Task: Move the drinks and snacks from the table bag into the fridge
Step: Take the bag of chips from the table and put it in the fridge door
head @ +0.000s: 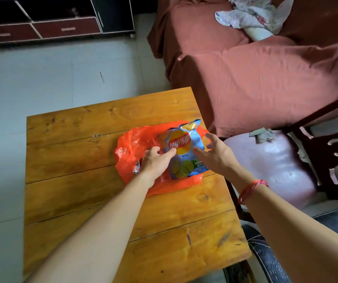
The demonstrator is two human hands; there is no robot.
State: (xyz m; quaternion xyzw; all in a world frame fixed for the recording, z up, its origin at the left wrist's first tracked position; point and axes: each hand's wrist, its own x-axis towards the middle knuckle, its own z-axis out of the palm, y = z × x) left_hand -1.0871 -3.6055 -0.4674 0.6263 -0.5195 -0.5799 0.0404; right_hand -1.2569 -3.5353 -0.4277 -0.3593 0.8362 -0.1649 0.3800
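Observation:
An orange plastic bag (131, 144) lies flat on the wooden table (82, 127). A blue Lay's chip packet (184, 144) rests on top of it, partly out of the bag's mouth. My left hand (155, 160) pinches the packet's left edge between thumb and fingers. My right hand (215, 152) hovers at the packet's right side with fingers spread, holding nothing. A small silvery item (137, 167) shows inside the bag beside my left wrist; the rest of the bag's contents are hidden.
A sofa under a reddish cover (255, 78) stands behind the table at the right. A dark wooden chair with a pink cushion (276, 164) sits close to the table's right edge. A low cabinet with drawers (41, 29) lines the far wall across grey floor.

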